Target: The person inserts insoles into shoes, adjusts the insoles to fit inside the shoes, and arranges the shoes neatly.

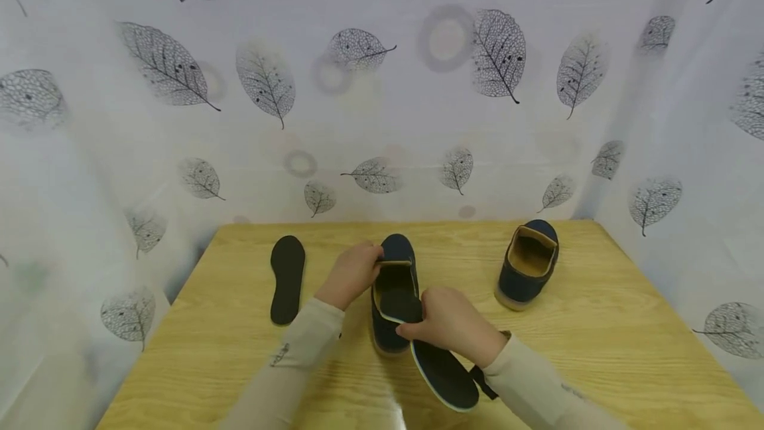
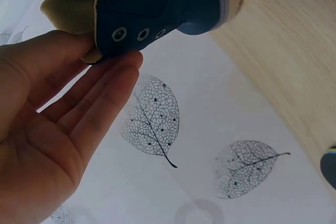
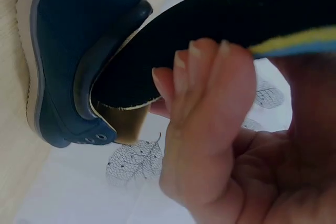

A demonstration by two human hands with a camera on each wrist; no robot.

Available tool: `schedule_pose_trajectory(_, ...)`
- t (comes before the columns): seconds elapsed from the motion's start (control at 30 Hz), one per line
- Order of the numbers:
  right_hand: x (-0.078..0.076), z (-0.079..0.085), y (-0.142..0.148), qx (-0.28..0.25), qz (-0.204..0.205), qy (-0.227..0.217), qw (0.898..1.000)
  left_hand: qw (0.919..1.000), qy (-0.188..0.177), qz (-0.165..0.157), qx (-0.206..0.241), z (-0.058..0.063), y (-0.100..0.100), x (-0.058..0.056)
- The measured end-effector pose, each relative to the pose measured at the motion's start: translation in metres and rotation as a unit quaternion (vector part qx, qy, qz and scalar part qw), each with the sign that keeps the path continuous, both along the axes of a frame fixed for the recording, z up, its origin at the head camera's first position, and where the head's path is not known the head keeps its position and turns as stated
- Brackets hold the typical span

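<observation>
A dark blue shoe with a tan lining stands at the middle of the table, toe away from me. My left hand pinches the edge of its opening by the eyelets and tongue, thumb on the inner side. A black insole with a blue and yellow edge is gripped around its middle by my right hand. The insole's front end reaches into the shoe's opening, as the right wrist view shows; its other end sticks out toward me over the table.
A second black insole lies flat on the wooden table at the left. The other dark blue shoe stands at the right. Behind the table and along its sides hangs a white leaf-print curtain.
</observation>
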State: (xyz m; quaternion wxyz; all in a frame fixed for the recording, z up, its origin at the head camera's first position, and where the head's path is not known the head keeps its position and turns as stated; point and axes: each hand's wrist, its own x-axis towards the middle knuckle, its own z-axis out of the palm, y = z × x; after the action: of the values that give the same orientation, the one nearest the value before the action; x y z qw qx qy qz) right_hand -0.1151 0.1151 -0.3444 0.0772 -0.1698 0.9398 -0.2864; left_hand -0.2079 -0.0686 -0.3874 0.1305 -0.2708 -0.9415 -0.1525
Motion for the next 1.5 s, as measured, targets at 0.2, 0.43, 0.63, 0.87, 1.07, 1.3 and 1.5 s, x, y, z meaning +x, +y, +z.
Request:
schedule_pose_trajectory(0.2, -0.014, -0.010, -0.012, 0.015, -0.011, 0.001, 1.000, 0.9996, -0.028, 0.001, -0.010, 0.001, 0.004, 0.001)
schedule_pose_trajectory(0.43, -0.032, -0.011, -0.023, 0.030, -0.023, -0.001, 0.999, 0.9992, -0.038, -0.001, -0.012, 0.004, 0.004, -0.001)
schedule_pose_trajectory(0.63, -0.043, -0.015, -0.031, 0.054, -0.040, -0.005, 0.998, 0.9992, -0.040, -0.006, -0.003, 0.003, 0.004, -0.001)
schedule_pose_trajectory(0.87, -0.053, -0.026, -0.037, 0.082, -0.035, 0.022, 0.996, 0.9990, -0.043, -0.003, 0.007, 0.001, 0.004, 0.001)
schedule_pose_trajectory(1.07, -0.049, -0.032, -0.046, 0.129, -0.051, 0.064, 0.988, 0.9990, -0.045, 0.006, 0.004, -0.001, 0.002, 0.002)
schedule_pose_trajectory(1.3, -0.015, -0.026, -0.055, 0.286, -0.023, 0.234, 0.929, 0.9987, -0.048, 0.014, 0.006, -0.001, 0.001, 0.002)
schedule_pose_trajectory(1.5, 0.011, -0.011, -0.046, 0.244, 0.025, 0.174, 0.954, 0.9994, -0.033, 0.014, 0.003, 0.000, 0.000, 0.001)
